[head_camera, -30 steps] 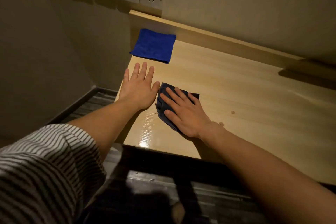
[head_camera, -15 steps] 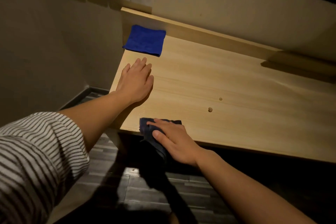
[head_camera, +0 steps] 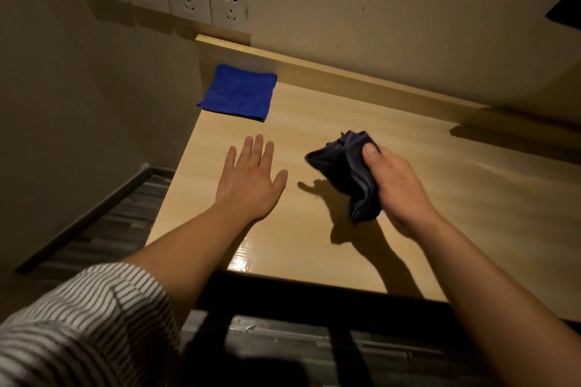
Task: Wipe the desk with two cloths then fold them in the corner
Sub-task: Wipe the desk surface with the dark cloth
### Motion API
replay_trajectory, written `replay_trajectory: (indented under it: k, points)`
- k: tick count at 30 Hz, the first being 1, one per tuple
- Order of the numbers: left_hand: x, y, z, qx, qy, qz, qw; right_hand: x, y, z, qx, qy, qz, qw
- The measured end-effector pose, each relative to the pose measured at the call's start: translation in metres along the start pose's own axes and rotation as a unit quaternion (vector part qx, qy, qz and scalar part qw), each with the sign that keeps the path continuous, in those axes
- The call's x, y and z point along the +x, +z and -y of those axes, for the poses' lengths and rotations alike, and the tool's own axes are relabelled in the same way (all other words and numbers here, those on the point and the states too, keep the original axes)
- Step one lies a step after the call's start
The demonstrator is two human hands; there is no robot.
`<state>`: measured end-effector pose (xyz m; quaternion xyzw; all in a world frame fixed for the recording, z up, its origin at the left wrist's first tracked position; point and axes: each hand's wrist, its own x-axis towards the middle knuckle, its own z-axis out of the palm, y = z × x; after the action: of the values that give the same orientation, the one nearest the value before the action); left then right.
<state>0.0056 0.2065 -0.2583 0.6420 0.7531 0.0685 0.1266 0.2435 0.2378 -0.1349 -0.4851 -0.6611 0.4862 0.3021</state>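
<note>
Right hand (head_camera: 399,185) gripped dark cloth (head_camera: 345,160); left hand (head_camera: 251,182) spread flat, empty.
Folding it by the blue cloth (head_camera: 239,93) seemed due.

The bench (head_camera: 345,141) is pale wood-grain, smooth, glossy near its front edge. Both cloths, blue (head_camera: 239,93) and dark (head_camera: 355,173), look soft, matt and napped. The sleeve (head_camera: 78,324) is striped fabric.

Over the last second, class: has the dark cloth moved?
Yes. The dark cloth, gripped by the right hand, has left the front edge of the desk and moved back toward the folded blue cloth.
</note>
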Motion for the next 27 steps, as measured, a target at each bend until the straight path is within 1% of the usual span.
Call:
replay_trajectory:
  k: [3, 5, 6, 9, 12, 13, 15, 19, 20, 22, 25, 27]
  points:
    - [0.001, 0.004, 0.000, 0.021, -0.003, -0.001, 1.000, 0.059, -0.032, -0.008, -0.126, -0.075, -0.023, 0.989]
    - [0.003, 0.006, -0.001, 0.029, -0.004, -0.006, 1.000, 0.104, -0.048, -0.018, -0.216, -0.116, -0.024, 0.969]
    - [0.004, 0.006, -0.002, 0.032, -0.006, -0.006, 0.999, 0.126, -0.053, -0.025, -0.262, -0.123, -0.018, 0.957]
    - [0.011, 0.010, -0.006, 0.048, -0.018, 0.000, 0.999, 0.197, -0.063, -0.049, -0.399, -0.135, 0.034, 0.906]
    - [0.001, 0.007, -0.001, 0.062, -0.022, 0.004, 0.998, 0.219, -0.046, -0.080, -0.503, -0.138, 0.118, 0.845]
    - [0.002, 0.008, -0.002, 0.066, -0.023, 0.004, 0.998, 0.222, -0.042, -0.090, -0.518, -0.137, 0.143, 0.832]
    - [0.003, 0.008, -0.003, 0.069, -0.024, 0.003, 0.997, 0.227, -0.039, -0.106, -0.527, -0.155, 0.159, 0.821]
    - [0.003, 0.006, -0.004, 0.075, -0.027, 0.005, 0.997, 0.248, -0.041, -0.101, -0.546, -0.203, 0.222, 0.782]
    - [0.003, 0.006, -0.004, 0.077, -0.026, 0.005, 0.997, 0.250, -0.040, -0.101, -0.545, -0.212, 0.231, 0.778]
    - [0.003, 0.006, -0.004, 0.078, -0.026, 0.004, 0.997, 0.247, -0.036, -0.101, -0.537, -0.217, 0.225, 0.784]
    - [0.002, 0.007, -0.003, 0.078, -0.026, 0.004, 0.997, 0.234, -0.031, -0.103, -0.532, -0.203, 0.200, 0.798]
    - [0.003, 0.007, -0.002, 0.077, -0.026, 0.002, 0.997, 0.223, -0.029, -0.104, -0.530, -0.197, 0.203, 0.800]
